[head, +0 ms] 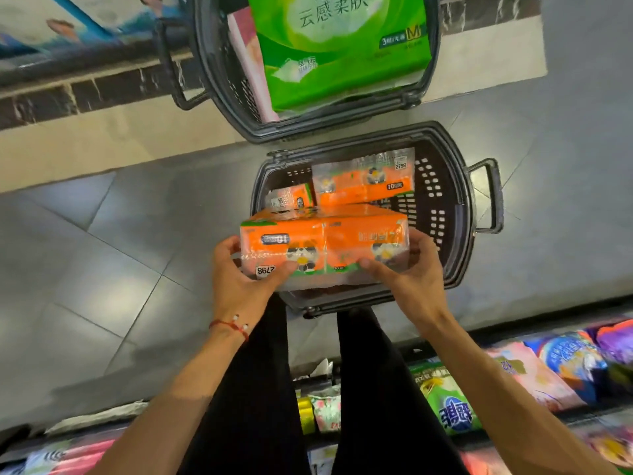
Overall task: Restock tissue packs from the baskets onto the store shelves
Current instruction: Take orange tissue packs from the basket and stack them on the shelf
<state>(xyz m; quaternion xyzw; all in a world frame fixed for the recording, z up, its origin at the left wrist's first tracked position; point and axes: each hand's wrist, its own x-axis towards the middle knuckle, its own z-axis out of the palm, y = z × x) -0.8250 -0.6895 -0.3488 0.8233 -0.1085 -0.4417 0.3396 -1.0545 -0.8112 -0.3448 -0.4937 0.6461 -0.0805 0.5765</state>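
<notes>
The left hand [236, 279] grips the left end of an orange tissue pack [325, 234], thumb on its near face; the pack is held over the near basket [459, 200]; the right hand [407, 279] clasps its right end likewise; two more orange packs [370, 186] lie inside, and a green pack [342, 56] fills the far basket [205, 63]; most of the restocking looks undone, with the shelves [513, 378] near right.
</notes>
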